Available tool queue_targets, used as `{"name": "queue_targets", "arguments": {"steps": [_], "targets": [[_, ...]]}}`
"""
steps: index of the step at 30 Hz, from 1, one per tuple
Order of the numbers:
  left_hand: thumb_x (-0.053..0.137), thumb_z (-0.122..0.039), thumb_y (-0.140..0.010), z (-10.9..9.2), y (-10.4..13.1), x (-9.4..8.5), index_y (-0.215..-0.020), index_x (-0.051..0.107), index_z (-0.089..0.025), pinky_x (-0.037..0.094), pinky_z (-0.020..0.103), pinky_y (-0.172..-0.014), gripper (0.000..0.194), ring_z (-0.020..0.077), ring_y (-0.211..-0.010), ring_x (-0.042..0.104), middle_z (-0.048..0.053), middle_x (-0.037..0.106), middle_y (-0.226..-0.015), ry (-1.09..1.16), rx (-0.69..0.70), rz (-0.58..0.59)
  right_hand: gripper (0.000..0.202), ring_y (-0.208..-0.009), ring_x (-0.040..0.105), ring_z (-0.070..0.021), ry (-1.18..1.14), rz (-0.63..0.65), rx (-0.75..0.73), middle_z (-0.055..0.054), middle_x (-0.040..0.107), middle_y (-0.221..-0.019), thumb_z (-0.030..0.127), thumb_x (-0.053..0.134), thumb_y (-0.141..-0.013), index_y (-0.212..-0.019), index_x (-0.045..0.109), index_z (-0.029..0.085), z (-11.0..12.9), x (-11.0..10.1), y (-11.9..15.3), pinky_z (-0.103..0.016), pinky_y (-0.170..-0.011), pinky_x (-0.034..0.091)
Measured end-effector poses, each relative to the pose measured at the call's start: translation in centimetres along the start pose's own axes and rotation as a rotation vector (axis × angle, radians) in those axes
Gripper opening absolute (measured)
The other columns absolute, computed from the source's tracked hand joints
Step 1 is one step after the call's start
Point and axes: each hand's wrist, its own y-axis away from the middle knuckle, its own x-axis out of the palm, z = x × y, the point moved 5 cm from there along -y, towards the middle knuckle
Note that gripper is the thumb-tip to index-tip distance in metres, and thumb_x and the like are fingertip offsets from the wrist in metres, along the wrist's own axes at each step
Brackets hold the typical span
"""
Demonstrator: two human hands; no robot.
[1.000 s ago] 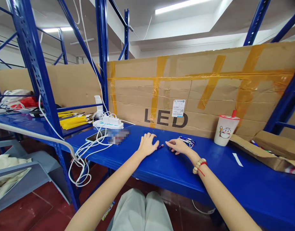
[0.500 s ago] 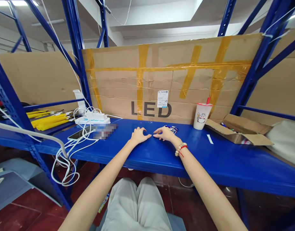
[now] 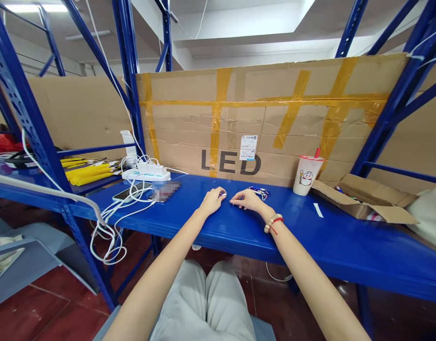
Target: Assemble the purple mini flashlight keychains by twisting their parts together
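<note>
My left hand (image 3: 213, 201) is over the blue table (image 3: 189, 227), its fingers closed round something small, of which only a bluish-white tip shows by the fingertips. Just to its right, my right hand (image 3: 247, 200) rests low over the tabletop with fingers pinched together; whatever is between them is too small to make out. A gap separates the two hands. Behind my right hand lies a small bunch of blue and silver items (image 3: 261, 192). Beads and a red string circle my right wrist.
White cables and a power strip (image 3: 146, 175) lie at left, beside a phone (image 3: 131, 191). A paper cup (image 3: 306, 175), a white strip (image 3: 318, 210) and an open carton (image 3: 363, 201) sit at right. Taped cardboard (image 3: 175, 128) stands behind.
My left hand's fingers have closed from a spread pose. My right hand's fingers have drawn together lower over the table. The whole view has shifted, with things appearing further right.
</note>
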Motion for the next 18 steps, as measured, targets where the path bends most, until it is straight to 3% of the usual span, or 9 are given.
{"name": "queue_targets", "arguments": {"steps": [6,9,12,18], "targets": [[0.034,-0.016,-0.089,-0.3,0.2,-1.9,-0.104,0.038,-0.018,0.04,0.03,-0.079,0.016,0.0164,-0.085,0.057,0.004,0.059,-0.086,0.117,0.013,-0.257,0.027,-0.046,0.053,-0.0085,-0.056,-0.025,-0.014,-0.004,0.062,-0.06,0.036,0.063,-0.069,-0.079,0.069,0.011,0.0,-0.1,0.1,-0.016,-0.038,0.041],[0.034,-0.017,-0.089,-0.2,0.2,-1.8,-0.103,0.035,-0.018,0.041,0.029,-0.076,0.015,0.0162,-0.081,0.058,0.004,0.059,-0.084,0.141,0.003,-0.244,0.027,-0.044,0.052,-0.0083,-0.109,-0.08,-0.035,-0.003,0.06,-0.056,0.037,0.063,-0.068,-0.076,0.069,0.012,0.0,-0.5,-0.1,-0.016,-0.038,0.039],[0.034,-0.018,-0.089,-0.5,0.3,-1.5,-0.103,0.034,-0.019,0.043,0.027,-0.072,0.014,0.0158,-0.075,0.059,0.003,0.059,-0.081,0.167,0.021,-0.191,0.031,-0.045,0.051,-0.0076,-0.199,-0.183,-0.058,-0.004,0.063,-0.064,0.041,0.062,-0.069,-0.078,0.067,0.012,0.4,-1.2,-0.2,-0.016,-0.038,0.039],[0.037,-0.023,-0.088,-1.7,0.7,-2.1,-0.103,0.035,-0.021,0.044,0.026,-0.072,0.014,0.016,-0.079,0.06,0.002,0.06,-0.083,0.189,0.037,-0.212,0.044,-0.047,0.05,-0.0071,-0.394,-0.391,-0.059,-0.009,0.065,-0.079,0.048,0.059,-0.067,-0.088,0.065,0.01,1.6,-2.5,-0.1,-0.017,-0.039,0.04]]}}
